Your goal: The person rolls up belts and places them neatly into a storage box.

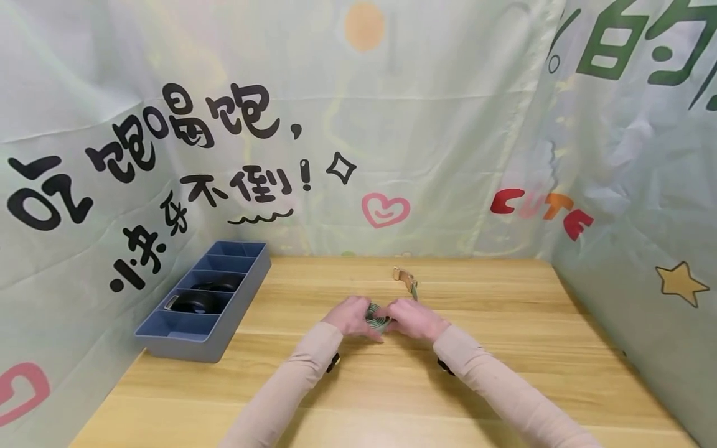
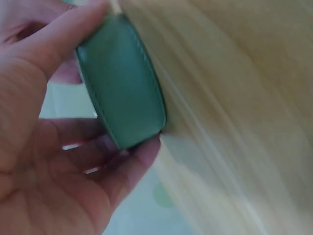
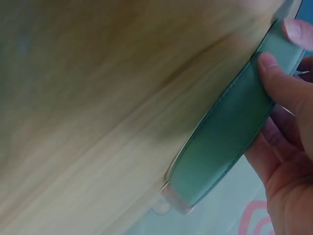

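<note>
A green leather belt (image 1: 374, 320) with stitched edges is partly coiled between my hands, low over the wooden table. My left hand (image 1: 350, 316) holds the coil, thumb on one side and fingers curled round the other; the coil's smooth outer face (image 2: 122, 88) fills the middle of the left wrist view. On the other side, my right hand (image 1: 417, 318) pinches the strap (image 3: 225, 132) between thumb and fingers. Past the right hand, the belt's gold-coloured buckle end (image 1: 404, 277) lies farther back on the table.
At the left stands a blue-grey divided box (image 1: 224, 333). Two of its compartments hold coiled black belts, the nearer belt (image 1: 197, 303) showing a silver buckle, the other belt (image 1: 226, 284) behind it. Printed cloth walls (image 1: 437, 155) border the table (image 1: 504, 348) at the back and sides.
</note>
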Demonstrator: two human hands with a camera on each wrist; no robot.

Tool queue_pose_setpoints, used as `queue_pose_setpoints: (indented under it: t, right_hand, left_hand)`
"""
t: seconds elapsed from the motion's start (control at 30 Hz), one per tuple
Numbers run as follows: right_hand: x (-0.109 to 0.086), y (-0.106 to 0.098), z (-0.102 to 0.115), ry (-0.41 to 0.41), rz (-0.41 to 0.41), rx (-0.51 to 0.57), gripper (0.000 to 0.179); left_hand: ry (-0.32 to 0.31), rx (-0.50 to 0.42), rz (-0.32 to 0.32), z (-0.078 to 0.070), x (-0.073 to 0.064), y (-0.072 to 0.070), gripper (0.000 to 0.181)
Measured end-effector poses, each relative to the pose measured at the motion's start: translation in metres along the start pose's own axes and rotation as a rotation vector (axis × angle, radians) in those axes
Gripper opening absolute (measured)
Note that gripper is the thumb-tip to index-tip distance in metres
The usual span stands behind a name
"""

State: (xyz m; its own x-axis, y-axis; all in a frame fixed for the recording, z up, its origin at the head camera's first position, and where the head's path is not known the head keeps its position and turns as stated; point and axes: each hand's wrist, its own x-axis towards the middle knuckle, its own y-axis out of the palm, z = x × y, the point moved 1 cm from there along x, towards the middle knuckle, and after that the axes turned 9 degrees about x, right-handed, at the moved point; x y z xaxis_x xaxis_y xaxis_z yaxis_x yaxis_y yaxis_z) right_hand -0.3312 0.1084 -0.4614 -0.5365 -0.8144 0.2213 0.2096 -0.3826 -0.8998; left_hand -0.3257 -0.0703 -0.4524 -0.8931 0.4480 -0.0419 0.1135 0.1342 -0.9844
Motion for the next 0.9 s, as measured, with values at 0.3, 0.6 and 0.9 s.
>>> queue_pose_setpoints:
  t: [0.3, 0.6, 0.9]
  right_hand:
    - [-0.0059, 0.0024, 0.0028, -0.016, 0.02, -0.061, 0.037]
    - [-0.0032, 0.0082, -0.0009, -0.02, 0.0, -0.023, 0.027]
    - [-0.0032, 0.0009, -0.0012, -0.013, 0.06, -0.029, 0.038]
  left_hand:
    - [0.077, -0.031, 0.025, 0.0035, 0.0004, -0.0009, 0.049]
    - [-0.012, -0.021, -0.003, 0.0019, 0.0005, 0.0039, 0.057]
    - [0.076, -0.048, 0.021, 0.0055, 0.0035, 0.003, 0.047]
